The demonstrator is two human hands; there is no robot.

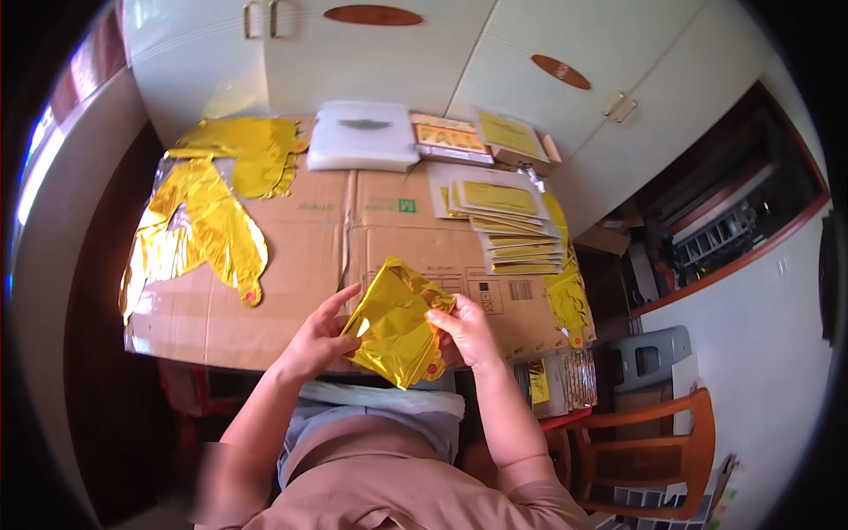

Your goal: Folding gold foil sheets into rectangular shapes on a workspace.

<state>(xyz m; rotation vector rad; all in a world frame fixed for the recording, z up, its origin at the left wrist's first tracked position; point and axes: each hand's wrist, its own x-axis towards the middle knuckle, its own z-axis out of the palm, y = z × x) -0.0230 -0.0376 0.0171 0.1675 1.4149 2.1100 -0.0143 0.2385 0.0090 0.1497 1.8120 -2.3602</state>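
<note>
A folded gold foil balloon (395,329) is held flat between my two hands, just above the near edge of the cardboard-covered table. My left hand (320,337) grips its left edge with the thumb on top, the index finger stretched out. My right hand (465,330) pinches the right edge, thumb on the foil and fingers partly hidden behind it. A small red round mark shows at the foil's lower right corner. More gold foil balloons (199,221) lie unfolded, flat and overlapping, at the left of the table.
Cardboard (305,238) covers the table. Clear plastic sleeves (358,141) are stacked at the back, beside a printed box (452,140). Packed gold foil packets (517,225) form a pile at the right, with loose gold foil (565,300) beside it. A wooden chair (649,450) stands at lower right.
</note>
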